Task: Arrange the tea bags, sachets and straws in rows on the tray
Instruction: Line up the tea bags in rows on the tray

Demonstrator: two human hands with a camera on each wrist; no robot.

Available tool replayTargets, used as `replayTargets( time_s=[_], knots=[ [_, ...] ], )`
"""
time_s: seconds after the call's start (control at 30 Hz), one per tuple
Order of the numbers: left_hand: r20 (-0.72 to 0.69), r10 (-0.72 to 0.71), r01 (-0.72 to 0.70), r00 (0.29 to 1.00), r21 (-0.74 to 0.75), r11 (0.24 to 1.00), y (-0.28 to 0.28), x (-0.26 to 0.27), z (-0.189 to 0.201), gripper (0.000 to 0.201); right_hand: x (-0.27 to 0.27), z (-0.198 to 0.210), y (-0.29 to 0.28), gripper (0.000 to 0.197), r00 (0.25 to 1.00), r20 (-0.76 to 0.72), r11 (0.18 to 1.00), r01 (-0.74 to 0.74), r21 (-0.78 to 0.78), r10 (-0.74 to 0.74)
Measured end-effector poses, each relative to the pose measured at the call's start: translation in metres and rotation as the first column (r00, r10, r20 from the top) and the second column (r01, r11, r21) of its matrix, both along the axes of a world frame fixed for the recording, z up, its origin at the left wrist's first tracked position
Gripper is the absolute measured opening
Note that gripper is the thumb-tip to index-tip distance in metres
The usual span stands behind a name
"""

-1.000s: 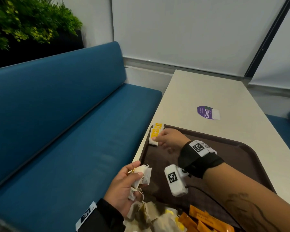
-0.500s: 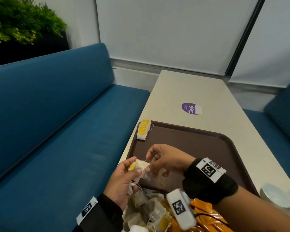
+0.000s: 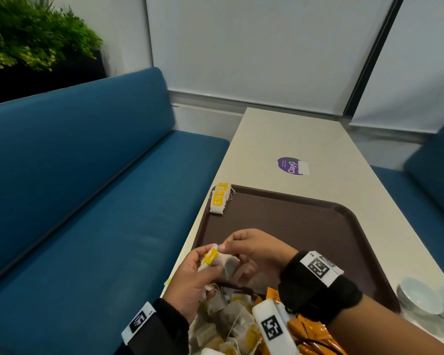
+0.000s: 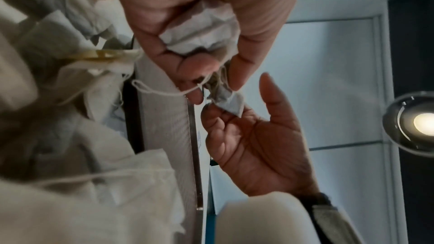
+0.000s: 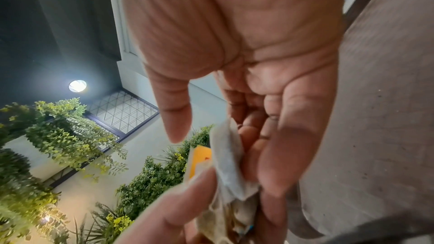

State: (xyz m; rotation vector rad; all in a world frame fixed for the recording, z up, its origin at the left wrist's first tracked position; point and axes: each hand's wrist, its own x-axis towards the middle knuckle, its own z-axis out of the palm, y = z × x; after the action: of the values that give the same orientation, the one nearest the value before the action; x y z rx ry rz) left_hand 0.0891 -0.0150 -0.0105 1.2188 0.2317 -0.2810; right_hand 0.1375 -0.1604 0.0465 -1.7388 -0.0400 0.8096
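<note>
Tea bags (image 3: pixel 217 263) sit bunched in the left hand (image 3: pixel 192 283), at about 7 o'clock of the brown tray (image 3: pixel 344 226), just off its near-left corner. The left hand grips several bags at once, fingers curled round crumpled paper with loose strings trailing, as the left wrist view shows. To its right, the right hand (image 3: pixel 251 248) pinches the upper corner of one bag between thumb and fingertips, its other fingers loosely curled. Risk one: strings appear tangled, so pulling one bag free is likely to drag a second out and drop it onto the blue bench (image 3: pixel 92 226) at 9 o'clock. Risk two: thin paper may tear under a sharp pull. Two placed tea bags (image 3: pixel 219 199) lie at 11 o'clock, overhanging the tray rim; a nudge while setting the next one could tip them off. A loose pile of bags (image 3: pixel 231 321) and orange sachets (image 3: pixel 310 329) crowds 6 o'clock, where a forearm could scatter it. No straws are visible.
</note>
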Motion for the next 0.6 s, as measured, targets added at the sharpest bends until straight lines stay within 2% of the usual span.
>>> replayTargets(
  time_s=[0.07, 0.23, 0.33, 0.5, 0.6],
  knots=[
    [0.039, -0.028, 0.024, 0.999, 0.089, 0.996, 0.0, 0.001, -0.001, 0.033, 0.0, -0.002, 0.001, 0.022, 1.0, 0.02, 0.999, 0.013, -0.041, -0.012],
    [0.069, -0.068, 0.057, 0.995, 0.152, 0.987, -0.001, 0.006, -0.002, 0.039, 0.005, -0.006, 0.004, 0.007, 0.994, 0.106, 0.998, 0.039, -0.046, -0.034],
    [0.045, -0.063, 0.058, 0.997, 0.114, 0.992, 0.001, 0.01, -0.005, 0.045, 0.011, -0.007, 0.004, 0.001, 0.986, 0.165, 0.998, 0.042, -0.036, -0.035],
    [0.005, -0.031, 0.031, 1.0, 0.008, 0.999, 0.002, 0.018, -0.008, 0.045, 0.02, -0.012, 0.007, 0.013, 0.973, 0.169, 0.986, 0.144, 0.08, -0.156],
    [-0.016, -0.002, 0.001, 1.0, -0.103, 0.995, 0.001, 0.022, -0.001, 0.039, 0.028, -0.017, 0.01, 0.013, 0.968, 0.187, 0.986, 0.158, 0.058, -0.167]
  ],
)
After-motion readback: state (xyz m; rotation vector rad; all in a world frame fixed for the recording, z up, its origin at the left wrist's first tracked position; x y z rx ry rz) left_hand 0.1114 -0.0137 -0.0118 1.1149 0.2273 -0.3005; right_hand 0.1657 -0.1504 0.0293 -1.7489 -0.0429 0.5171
